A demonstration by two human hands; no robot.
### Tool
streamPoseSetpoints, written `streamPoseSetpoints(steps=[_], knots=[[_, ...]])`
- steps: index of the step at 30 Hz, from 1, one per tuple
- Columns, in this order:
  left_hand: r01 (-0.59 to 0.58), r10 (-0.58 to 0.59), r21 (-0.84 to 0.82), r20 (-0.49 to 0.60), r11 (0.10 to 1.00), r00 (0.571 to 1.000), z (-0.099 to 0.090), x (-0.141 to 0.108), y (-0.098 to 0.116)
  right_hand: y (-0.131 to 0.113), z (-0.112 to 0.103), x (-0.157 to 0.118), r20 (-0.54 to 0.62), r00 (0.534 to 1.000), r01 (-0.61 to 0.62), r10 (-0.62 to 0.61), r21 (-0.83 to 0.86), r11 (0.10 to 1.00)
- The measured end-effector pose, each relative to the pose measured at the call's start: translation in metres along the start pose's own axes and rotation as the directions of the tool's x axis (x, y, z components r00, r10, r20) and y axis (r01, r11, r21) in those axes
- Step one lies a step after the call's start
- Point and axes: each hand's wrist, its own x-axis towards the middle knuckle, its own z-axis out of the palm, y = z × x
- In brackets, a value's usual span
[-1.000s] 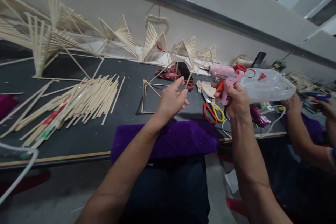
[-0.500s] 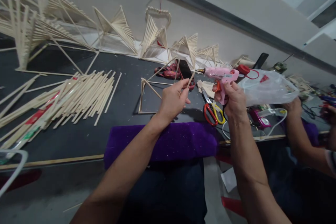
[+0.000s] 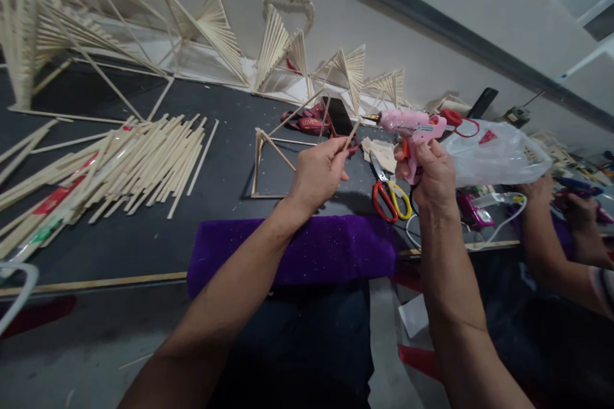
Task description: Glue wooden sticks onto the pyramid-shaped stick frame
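Note:
My left hand is closed on a thin wooden stick, whose upper end points up and to the right. In my right hand is a pink glue gun, its nozzle turned left towards the tip of that stick, with a small gap between them. Fingers of this hand lie around the handle by the orange trigger. Behind and left of my left hand stands a small wooden-stick frame, partly hidden by the hand. Scissors with red and yellow handles lie between my hands.
A pile of loose sticks lies at left. Finished twisted stick models line the wall. A purple cloth covers the table's front edge. A phone and a plastic bag lie beyond. A co-worker's arm is at right.
The view has shifted slightly, so the table things sit a little higher in the picture. Both hands keep their holds on the stick and glue gun. At right, a co-worker's hand has come further into view.

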Motion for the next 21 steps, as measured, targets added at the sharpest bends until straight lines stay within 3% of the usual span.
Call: streamPoseSetpoints(steps=[21], knots=[[-0.014,0.014,0.003,0.004,1.000,1.000,-0.0001,-0.0002,-0.0022,-0.0037,0.0008,-0.0041,-0.011,1.000,-0.002,0.001,-0.050,0.999]])
